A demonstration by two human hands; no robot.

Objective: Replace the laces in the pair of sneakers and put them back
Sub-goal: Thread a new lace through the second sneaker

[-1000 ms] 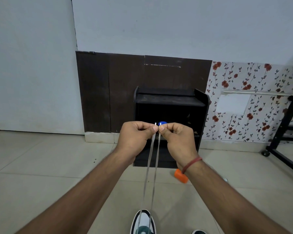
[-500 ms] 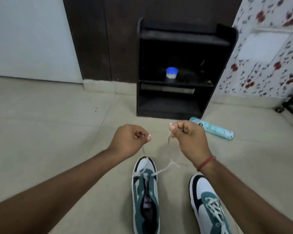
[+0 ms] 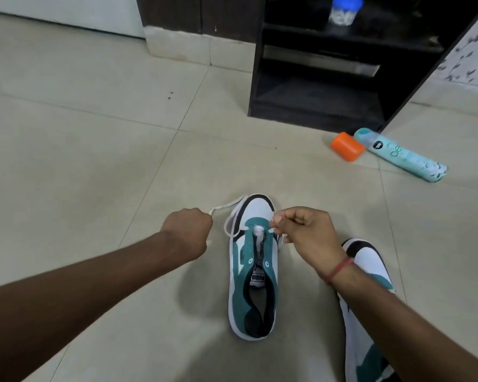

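Two sneakers lie on the tiled floor (image 3: 80, 133), and the teal-and-white sneaker (image 3: 253, 274) in the middle serves as the landmark: its heel opening is nearest the person, its black-edged toe points away toward the shelf unit, so its long axis runs straight out from the body. Just to the right of it, partly under the right forearm, lies the second sneaker (image 3: 370, 271), parallel and also toe-away. Over the landmark shoe's front end work the hands. The left hand (image 3: 186, 232) sits just left of the toe with its fingers curled into a fist round one end of the white lace (image 3: 229, 219), which loops out from the fist, round the toe's left side and back to the lowest eyelets. The right hand (image 3: 305, 235), a red thread at its wrist, hovers over the shoe's right edge near the front eyelets, thumb and forefinger pinching the other lace end; how firmly cannot be told. Only the bottom row looks threaded, so the lacing seems barely begun, and the next open eyelets lie back toward the person, along the shoe's length, with the right hand the closer of the two. Beyond the toe and to the right lie an orange cap (image 3: 347, 146) and, touching or just beside it, a pale teal spray can (image 3: 400, 155) on its side. Farther still stands the dark shelf unit (image 3: 315, 100), a blue-lidded jar (image 3: 342, 11) on its upper shelf.
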